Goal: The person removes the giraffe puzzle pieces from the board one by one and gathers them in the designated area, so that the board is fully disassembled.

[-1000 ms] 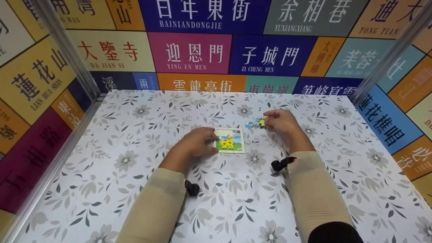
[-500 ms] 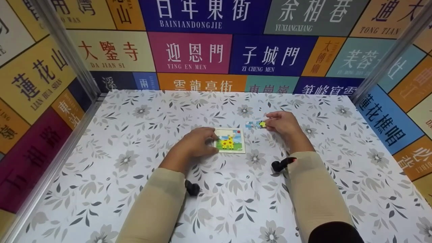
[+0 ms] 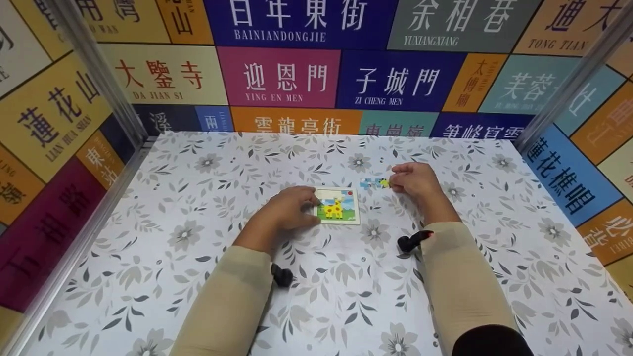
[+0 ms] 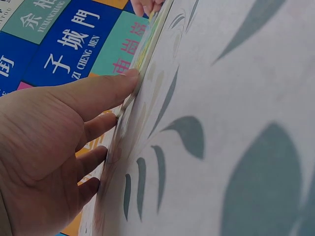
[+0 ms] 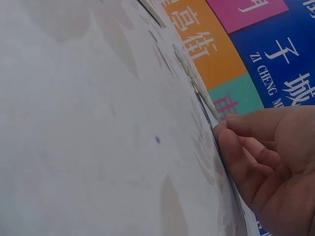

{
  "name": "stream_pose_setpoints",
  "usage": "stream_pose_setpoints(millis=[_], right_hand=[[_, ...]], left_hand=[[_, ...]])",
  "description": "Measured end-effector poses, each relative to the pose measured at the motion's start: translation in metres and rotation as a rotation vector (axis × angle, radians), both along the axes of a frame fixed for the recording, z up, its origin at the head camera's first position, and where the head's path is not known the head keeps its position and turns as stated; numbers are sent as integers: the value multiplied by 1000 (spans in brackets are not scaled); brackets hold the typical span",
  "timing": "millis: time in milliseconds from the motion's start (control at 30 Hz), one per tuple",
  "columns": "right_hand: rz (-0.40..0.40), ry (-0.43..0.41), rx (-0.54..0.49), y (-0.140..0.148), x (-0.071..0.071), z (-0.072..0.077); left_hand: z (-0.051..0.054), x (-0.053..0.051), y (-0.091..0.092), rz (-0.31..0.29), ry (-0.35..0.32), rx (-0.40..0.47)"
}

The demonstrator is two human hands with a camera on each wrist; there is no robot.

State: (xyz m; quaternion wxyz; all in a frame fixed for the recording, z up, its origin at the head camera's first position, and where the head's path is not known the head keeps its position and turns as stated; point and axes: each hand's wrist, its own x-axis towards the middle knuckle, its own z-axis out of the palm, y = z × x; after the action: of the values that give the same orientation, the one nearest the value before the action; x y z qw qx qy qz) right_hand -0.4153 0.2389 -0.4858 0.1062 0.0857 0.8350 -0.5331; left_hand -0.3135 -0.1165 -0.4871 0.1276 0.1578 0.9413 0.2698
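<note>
Right grip [image 3: 414, 183] pinched loose jigsaw pieces [image 3: 375, 183] by one end on the worktop [image 3: 316, 306], maybe to align them; left grip [image 3: 292, 208] clasped the giraffe puzzle tray [image 3: 357, 212] nearby, seemingly for steadiness.

Two hands [image 3: 289, 207] [image 3: 414, 182], two sleeves [image 3: 222, 301] [image 3: 465, 282] and one puzzle board [image 3: 337, 208] show.

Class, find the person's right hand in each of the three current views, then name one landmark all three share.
Head: right hand, right of centre, pinching a puzzle piece.
Left wrist: only some fingers, at the top edge, slightly left of centre.
Right wrist: large, at lower right.
Shared landmark: the blue ZI CHENG MEN wall panel.
</note>
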Motion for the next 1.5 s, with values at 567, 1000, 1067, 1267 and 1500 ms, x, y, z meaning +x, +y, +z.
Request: stream_pose_setpoints(millis=[567,1000,1067,1267,1500], right_hand=[[230,55,198,-41,16,35],[365,77,263,-87,30,40],[374,78,258,-90,30,39],[400,56,257,-88,32,28],[477,44,277,-85,30,13]], left_hand=[[-1,0,0,38,-17,43],[-1,0,2,41,-29,21],[-2,-1,1,43,-30,15],[-2,-1,2,56,-42,30],[-1,-2,1,14,-13,-1]])
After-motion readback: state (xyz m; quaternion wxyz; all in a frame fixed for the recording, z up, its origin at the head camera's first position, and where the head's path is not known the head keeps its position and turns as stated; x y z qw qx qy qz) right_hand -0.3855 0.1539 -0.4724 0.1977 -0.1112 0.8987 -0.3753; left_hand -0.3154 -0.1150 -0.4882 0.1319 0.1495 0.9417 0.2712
